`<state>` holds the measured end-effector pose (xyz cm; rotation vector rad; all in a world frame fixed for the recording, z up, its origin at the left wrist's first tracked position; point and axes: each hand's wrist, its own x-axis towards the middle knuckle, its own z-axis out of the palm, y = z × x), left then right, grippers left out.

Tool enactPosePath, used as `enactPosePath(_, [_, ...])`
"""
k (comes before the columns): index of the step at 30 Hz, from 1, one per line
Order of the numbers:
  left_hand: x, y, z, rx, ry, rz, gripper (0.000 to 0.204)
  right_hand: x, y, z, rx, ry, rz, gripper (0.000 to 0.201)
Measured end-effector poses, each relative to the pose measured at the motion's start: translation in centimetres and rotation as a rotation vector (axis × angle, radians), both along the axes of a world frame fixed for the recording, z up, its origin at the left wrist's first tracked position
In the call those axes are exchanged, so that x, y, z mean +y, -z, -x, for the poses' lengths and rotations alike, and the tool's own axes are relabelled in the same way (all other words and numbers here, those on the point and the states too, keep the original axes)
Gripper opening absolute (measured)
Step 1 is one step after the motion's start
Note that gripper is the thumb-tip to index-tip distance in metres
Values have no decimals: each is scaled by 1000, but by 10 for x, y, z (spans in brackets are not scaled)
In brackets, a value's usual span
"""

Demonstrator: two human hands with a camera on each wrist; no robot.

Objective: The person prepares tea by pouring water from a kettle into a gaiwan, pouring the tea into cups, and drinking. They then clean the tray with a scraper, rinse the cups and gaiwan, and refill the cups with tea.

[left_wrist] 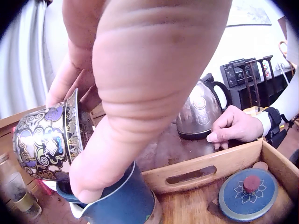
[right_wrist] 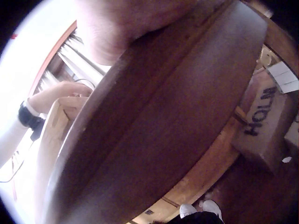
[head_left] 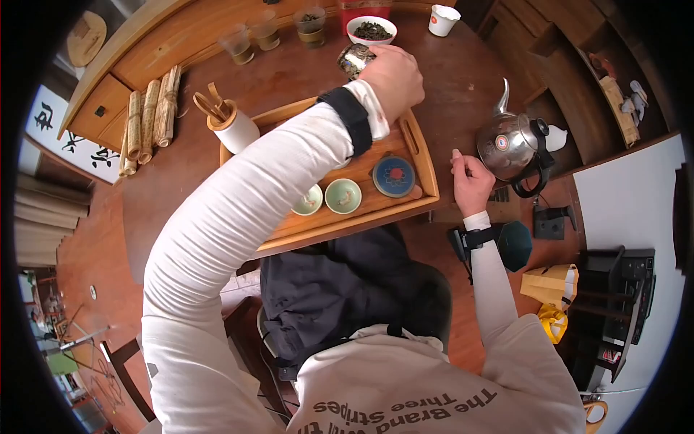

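My left hand (head_left: 394,78) holds a patterned cup (left_wrist: 44,142), black and gold with colored swirls, fingers and thumb around its rim. The cup lies tipped nearly on its side, its mouth toward my palm, over the opening of a blue pot (left_wrist: 126,200). In the head view the hand and forearm hide that pot. On the wooden tray (head_left: 426,163) lies a round blue lid (head_left: 394,177) with a red knob. My right hand (head_left: 473,184) rests at the table edge, fingers loosely curled and holding nothing, beside a steel kettle (head_left: 510,148).
Two pale green cups (head_left: 343,196) sit on the tray below my left forearm. A white holder with wooden tools (head_left: 235,129) stands left. Behind are a white bowl of dark leaves (head_left: 371,30), several glasses (head_left: 237,45) and a white cup (head_left: 443,21). Bamboo scrolls (head_left: 150,119) lie left.
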<state>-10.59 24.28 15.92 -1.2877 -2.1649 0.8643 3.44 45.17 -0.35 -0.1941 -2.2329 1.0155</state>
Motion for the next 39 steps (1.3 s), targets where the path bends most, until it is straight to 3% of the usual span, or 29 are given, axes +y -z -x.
enactPosePath(4, [-8,-5,3,-130,16,-97,17,0,1,1,17,-10,32,22])
enactPosePath(6, [-17,-14,7,-206,-9,-115,26,-1,-2,0,20,-11,30,23])
enactPosePath(9, [-44,-34,4,-310,48,-424,48,0,-3,0,30,-17,18,24])
enactPosePath(13, [-81,-37,-7,-343,10,-890,47,0,-2,1,45,-25,7,24])
enactPosePath(14, [-90,-33,-11,-339,11,-887,47,1,-1,2,48,-26,10,24])
enactPosePath(16, [-106,-19,-22,-449,-119,-1154,47,3,0,2,36,-25,-36,23])
enactPosePath(18, [-118,-3,-30,-480,-213,-1200,51,1,-4,1,-19,-34,16,21])
enactPosePath(20, [-127,14,-35,-626,-433,-1320,51,-6,-19,-2,-73,-45,61,19])
enactPosePath(21, [-130,18,-36,-705,-562,-1334,52,-14,-29,-3,-15,-131,31,16])
enactPosePath(26, [-137,56,-33,-711,-575,-1373,53,-54,-79,-1,-15,-547,-175,20])
enactPosePath(27, [-137,59,-33,-723,-585,-1374,53,-55,-80,2,-13,-550,-176,20])
enactPosePath(29, [-138,64,-33,-737,-616,-1392,53,-59,-76,10,-52,-641,-399,22])
enactPosePath(32, [-139,68,-34,-740,-615,-1429,53,-60,-70,15,-82,-685,-468,22])
enactPosePath(39, [-143,78,-39,-750,-591,-1412,56,-63,-65,17,-107,-705,-360,21])
